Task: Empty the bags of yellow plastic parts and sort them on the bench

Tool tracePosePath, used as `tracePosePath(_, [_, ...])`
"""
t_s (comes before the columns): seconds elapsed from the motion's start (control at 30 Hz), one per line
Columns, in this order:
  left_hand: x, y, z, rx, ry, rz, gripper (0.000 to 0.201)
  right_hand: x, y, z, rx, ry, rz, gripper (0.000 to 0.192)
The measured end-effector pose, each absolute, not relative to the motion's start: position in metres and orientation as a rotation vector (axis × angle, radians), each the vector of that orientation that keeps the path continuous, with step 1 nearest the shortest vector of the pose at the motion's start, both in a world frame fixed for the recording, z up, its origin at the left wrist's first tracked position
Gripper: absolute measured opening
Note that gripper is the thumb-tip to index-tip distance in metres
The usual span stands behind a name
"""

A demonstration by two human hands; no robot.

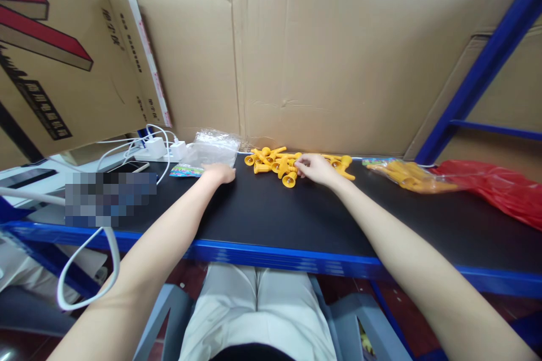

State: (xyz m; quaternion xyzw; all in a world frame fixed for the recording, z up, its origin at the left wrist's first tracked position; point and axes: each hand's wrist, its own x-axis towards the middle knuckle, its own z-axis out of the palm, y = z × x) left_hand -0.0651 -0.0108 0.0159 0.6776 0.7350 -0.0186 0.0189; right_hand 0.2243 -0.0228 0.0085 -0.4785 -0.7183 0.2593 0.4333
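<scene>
Grip check: R hand [317, 170] touches yellow pile [282, 166] on tabletop [271, 220], can't tell if pinched; L hand [219, 172] at clear bag [215, 147] left of pile, closure also unclear. Tip: pinch 1 pc by its stem, so neighbors don't snag.

The person's left hand [220, 173] rested at the near edge of a clear plastic bag [215, 149] with a multicoloured printed strip [185, 170], on the black worktop [279, 220]. The right hand [317, 170] was positioned at the pile of yellow pieces [283, 167], fingers bent together and touching it; whether a piece was gripped could not be determined. A second clear bag [409, 175], containing yellow pieces, lay to the right, beside red plastic [493, 189]. White chargers [156, 147] were located at the left. A cardboard panel [339, 67] stood behind the worktop.
</scene>
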Motion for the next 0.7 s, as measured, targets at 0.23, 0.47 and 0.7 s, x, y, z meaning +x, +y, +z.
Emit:
tracePosePath(0.23, [-0.068, -0.006, 0.008, 2.333, 2.137, -0.195, 0.065, 0.226, -0.021, 0.006, -1.225, -1.842, 0.614, 0.010])
tracePosePath(0.47, [-0.068, -0.005, 0.008, 2.309, 2.186, -0.173, 0.056, 0.251, -0.012, 0.020, -1.245, -1.304, 0.599, 0.010])
tracePosePath(0.7, [-0.067, -0.003, 0.005, 2.346, 2.166, -0.183, 0.051, 0.330, 0.002, 0.014, -1.236, -0.728, 0.734, 0.028])
